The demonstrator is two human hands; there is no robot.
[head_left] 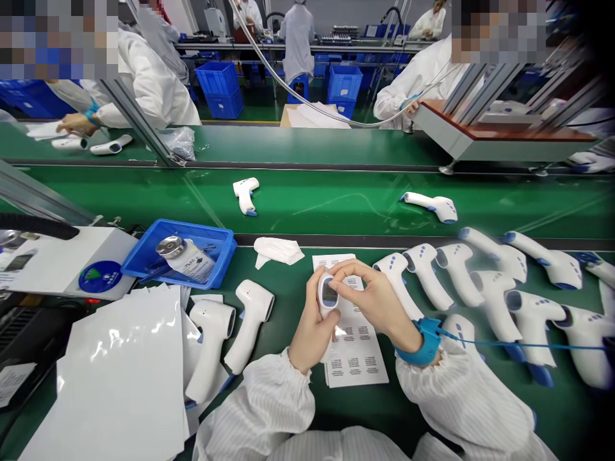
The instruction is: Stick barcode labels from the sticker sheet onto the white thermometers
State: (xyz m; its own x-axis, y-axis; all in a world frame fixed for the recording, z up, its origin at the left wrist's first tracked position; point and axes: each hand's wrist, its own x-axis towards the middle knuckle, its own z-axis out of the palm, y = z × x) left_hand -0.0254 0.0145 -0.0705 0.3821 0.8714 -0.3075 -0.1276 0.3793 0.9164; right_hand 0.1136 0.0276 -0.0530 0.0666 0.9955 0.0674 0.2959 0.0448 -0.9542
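My left hand (310, 326) is wrapped round a white infrared thermometer (328, 293), whose small dark screen faces me. At the thermometer's upper right edge, my right hand (368, 291) has its thumb and forefinger pinched close together; whether a label is between them I cannot make out. A blue wrist strap (423, 342) with a cord circles my right wrist. Beneath both hands lies a sheet of printed labels (358, 355). Two more thermometers, one of them a white thermometer (250, 323), lie to the left of my hands.
Several thermometers (494, 301) lie in rows at right. A blue tray (225, 266) holds a metal-topped bottle (185, 256); white sheets (120, 378) lie in front. Two thermometers rest on the green conveyor belt (327, 205). Across it, a co-worker's hand (79, 125) touches white parts.
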